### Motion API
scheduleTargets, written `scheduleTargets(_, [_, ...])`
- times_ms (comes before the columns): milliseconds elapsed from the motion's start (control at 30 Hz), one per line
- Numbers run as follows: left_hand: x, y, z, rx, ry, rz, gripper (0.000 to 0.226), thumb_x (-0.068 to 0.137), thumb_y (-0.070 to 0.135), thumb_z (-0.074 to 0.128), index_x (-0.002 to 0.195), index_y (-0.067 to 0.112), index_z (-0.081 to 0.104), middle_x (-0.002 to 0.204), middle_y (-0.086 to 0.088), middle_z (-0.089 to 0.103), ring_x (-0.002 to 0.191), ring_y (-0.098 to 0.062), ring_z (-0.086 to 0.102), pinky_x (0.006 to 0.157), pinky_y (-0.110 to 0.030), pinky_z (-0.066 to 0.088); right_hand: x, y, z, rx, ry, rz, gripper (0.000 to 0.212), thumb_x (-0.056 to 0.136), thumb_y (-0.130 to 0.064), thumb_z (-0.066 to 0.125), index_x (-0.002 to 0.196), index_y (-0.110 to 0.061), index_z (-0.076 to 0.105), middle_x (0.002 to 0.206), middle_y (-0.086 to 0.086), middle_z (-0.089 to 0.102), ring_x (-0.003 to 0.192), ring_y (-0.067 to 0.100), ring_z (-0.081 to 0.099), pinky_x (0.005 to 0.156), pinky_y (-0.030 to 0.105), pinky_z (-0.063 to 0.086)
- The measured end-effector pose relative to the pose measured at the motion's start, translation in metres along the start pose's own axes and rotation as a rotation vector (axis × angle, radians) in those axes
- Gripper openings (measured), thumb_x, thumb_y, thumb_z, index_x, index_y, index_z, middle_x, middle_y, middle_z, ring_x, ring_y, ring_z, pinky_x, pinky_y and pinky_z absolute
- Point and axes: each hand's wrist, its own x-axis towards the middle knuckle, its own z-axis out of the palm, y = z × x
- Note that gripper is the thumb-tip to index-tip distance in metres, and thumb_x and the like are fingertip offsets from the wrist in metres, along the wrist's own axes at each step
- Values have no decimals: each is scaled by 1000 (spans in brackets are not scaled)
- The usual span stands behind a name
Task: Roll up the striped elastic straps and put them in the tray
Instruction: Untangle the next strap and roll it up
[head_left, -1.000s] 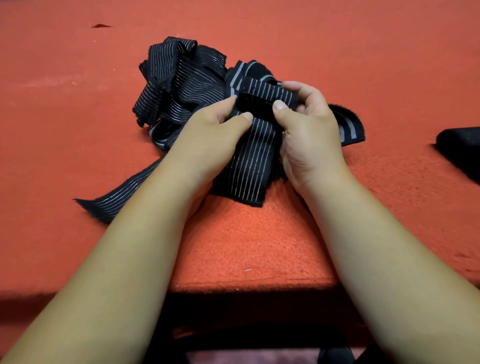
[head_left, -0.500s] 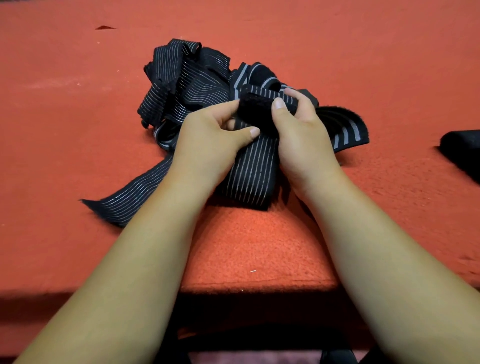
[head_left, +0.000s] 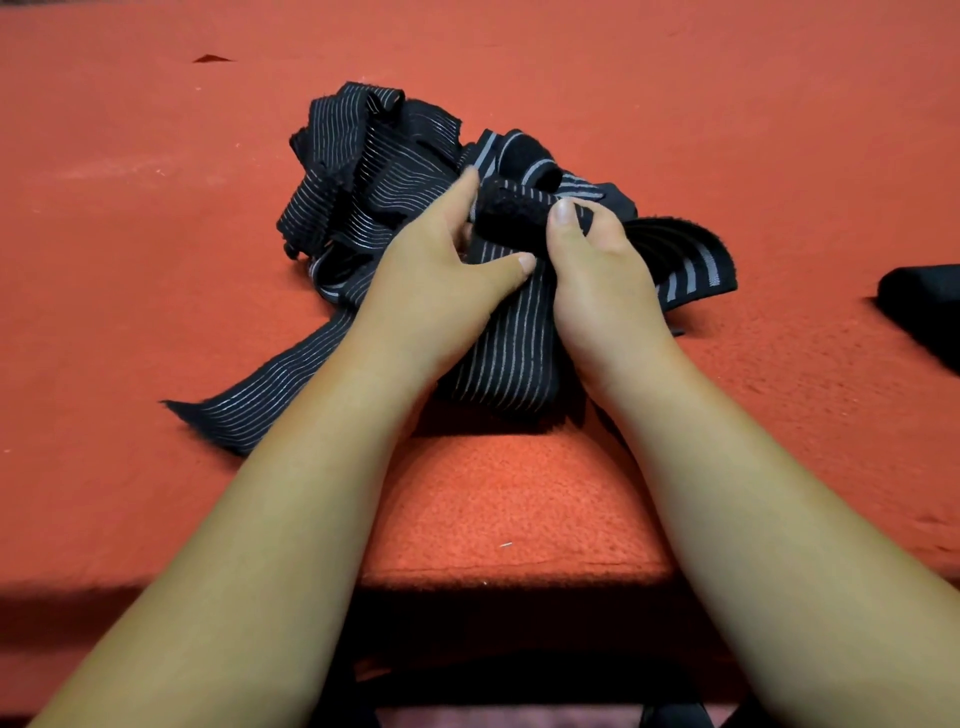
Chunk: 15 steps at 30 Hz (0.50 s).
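In the middle of the worktop (head_left: 156, 234), the strap's roll (head_left: 511, 215) was gripped by the left hand (head_left: 441, 283) and right hand (head_left: 597, 283), the pile (head_left: 363, 171) at 11 o'clock; even tension was judged necessary for square edges.

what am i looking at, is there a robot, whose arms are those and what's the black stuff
No robot: these are a person's bare arms, filmed by one camera worn on the head, looking down. A red cloth covers the surface. On it lies a heap of black striped straps. The left hand and right hand hold one striped strap between them, its far end wound into a small roll. The dark object at the right edge is cut off; I cannot tell what it is.
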Motion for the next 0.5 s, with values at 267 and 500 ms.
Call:
scheduleTargets(267, [2,1,-3,-92,-32,-56,41,100,25,60,137,35,73,130,16,76,128,-7,67,119,-45,48,-1,1,0,131,-55,-19,26,111,-39,53,135,-29,55,129,-1,72,121,16,69,109,47,54])
scheduleTargets(500, [-2,13,-16,-200,-45,-172,29,109,45,58,124,33,80,118,6,82,117,-18,76,110,-53,54,2,5,0,165,-74,-96,30,100,-42,61,128,-32,58,126,0,75,120,20,72,110,55,54])
